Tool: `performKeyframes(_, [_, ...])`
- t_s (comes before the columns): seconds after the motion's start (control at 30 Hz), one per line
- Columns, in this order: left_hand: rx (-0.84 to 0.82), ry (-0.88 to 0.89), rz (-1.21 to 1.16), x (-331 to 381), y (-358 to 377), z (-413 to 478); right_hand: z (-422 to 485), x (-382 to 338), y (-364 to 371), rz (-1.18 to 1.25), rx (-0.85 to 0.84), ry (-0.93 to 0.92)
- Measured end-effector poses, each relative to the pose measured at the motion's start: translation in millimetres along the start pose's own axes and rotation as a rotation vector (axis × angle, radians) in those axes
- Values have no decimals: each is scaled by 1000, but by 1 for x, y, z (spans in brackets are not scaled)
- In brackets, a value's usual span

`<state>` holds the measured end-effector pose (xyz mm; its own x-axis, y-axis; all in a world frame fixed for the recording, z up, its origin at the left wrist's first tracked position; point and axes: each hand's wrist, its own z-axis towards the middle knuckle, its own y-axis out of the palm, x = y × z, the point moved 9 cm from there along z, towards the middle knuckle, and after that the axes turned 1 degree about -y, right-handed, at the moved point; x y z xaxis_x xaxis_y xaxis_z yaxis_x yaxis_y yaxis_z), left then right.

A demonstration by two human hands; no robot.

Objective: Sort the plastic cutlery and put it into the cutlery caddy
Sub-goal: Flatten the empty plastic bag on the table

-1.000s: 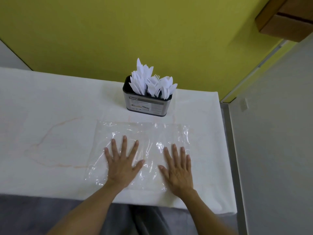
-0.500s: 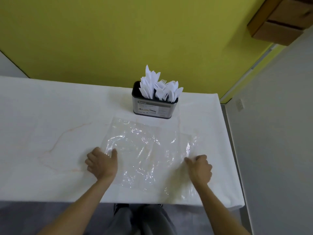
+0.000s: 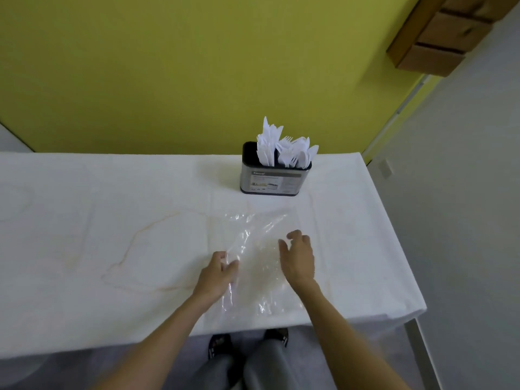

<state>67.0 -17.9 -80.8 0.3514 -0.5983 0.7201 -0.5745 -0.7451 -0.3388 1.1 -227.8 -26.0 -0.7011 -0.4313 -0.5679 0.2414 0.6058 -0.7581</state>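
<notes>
Pinches the left edge of a clear plastic bag (image 3: 259,266) with the left hand (image 3: 221,267). Holds the right hand (image 3: 299,257) over the bag, curled; grip impossible to tell. Beyond, on the white tabletop (image 3: 112,235): cutlery caddy (image 3: 295,181) packed upright with white plastic cutlery (image 3: 287,154). Printed label (image 3: 266,182) on its front, brand word too blurred to read.

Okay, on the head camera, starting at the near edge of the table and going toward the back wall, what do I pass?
Clear plastic bag → cutlery caddy, with plastic cutlery standing in it → yellow wall.
</notes>
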Motion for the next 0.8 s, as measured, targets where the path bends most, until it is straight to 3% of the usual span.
performKeyframes(0.07, [-22,-17,-52,-1,-4,2,-3,29,-18,-43,124,134])
performKeyframes(0.17, [-117,-3,-95,12,5,-2,-2,58,-13,-64,-17,243])
performKeyframes(0.27, [-257,126,-72,46,29,-14,0,64,-15,-34,-37,229])
performKeyframes(0.4, [-372,322,-12,104,79,-35,-8,52,-57,119,153,82])
performKeyframes(0.53, [-491,393,-74,166,142,-53,-22,42,-120,337,273,-107])
performKeyframes(0.63, [-580,420,-176,222,201,-64,-21,75,-182,459,391,-135])
performKeyframes(0.8, [-776,455,-140,290,334,-81,-7,166,-273,463,593,-76])
